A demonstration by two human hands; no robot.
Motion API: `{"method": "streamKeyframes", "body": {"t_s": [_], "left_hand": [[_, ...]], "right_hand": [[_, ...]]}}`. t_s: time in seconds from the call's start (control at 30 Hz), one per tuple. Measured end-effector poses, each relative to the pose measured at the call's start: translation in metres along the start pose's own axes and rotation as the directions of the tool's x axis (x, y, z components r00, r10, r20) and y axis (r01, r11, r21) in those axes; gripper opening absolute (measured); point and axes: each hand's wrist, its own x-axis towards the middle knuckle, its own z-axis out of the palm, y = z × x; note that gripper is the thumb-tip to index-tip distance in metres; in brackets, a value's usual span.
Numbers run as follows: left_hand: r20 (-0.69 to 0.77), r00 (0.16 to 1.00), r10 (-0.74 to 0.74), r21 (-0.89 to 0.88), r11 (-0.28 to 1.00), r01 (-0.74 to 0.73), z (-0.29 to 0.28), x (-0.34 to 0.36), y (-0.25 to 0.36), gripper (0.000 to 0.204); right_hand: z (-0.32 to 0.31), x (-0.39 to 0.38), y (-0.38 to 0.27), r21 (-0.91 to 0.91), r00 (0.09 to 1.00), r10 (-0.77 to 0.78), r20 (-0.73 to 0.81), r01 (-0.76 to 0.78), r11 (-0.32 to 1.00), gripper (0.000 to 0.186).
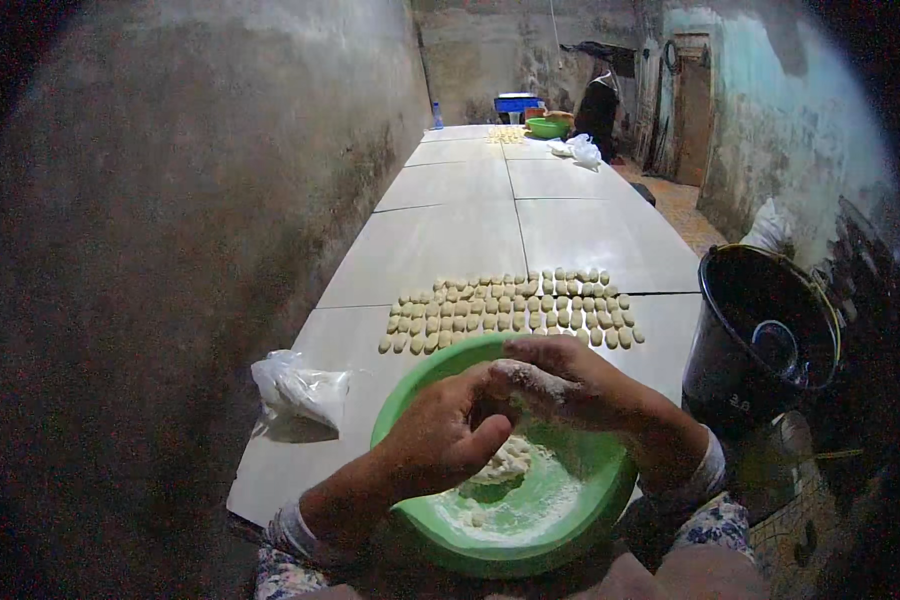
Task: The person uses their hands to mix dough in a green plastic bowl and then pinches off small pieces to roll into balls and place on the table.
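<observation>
A green basin [610, 482] stands at the near end of the table, with white flour smeared over its inside. In it lies a floury lump of dough [511, 460]. Over the basin my left hand [445, 425] and my right hand [567, 378] are cupped together, palms facing, with flour on the right one's fingers. Whatever lies between the palms is hidden. Just beyond the basin, small oval dough pieces [490, 307] are laid out in several close rows.
A clear plastic bag of white powder [305, 395] sits left of the basin. At the right stands a black bucket [715, 350]. The long white table [450, 235] runs along the left wall. Far off are another green basin [547, 128], a white bag [580, 151] and a person in dark clothing [597, 108].
</observation>
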Motion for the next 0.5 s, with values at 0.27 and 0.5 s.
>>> {"method": "streamKeyframes", "body": {"t_s": [0.27, 0.5], "left_hand": [[0.117, 0.955, -0.271, -0.179, 0.94, 0.289, -0.002, 0.003, 0.001, 0.036], [0.093, 0.97, -0.227, -0.139, 0.961, 0.238, -0.001, 0.001, 0.005, 0.037]], "right_hand": [[0.003, -0.002, -0.002, -0.017, 0.999, 0.039, -0.026, -0.04, 0.999, 0.04], [0.001, 0.0, 0.003, 0.171, 0.999, 0.035, 0.033, -0.04, 0.985, 0.039]]}}
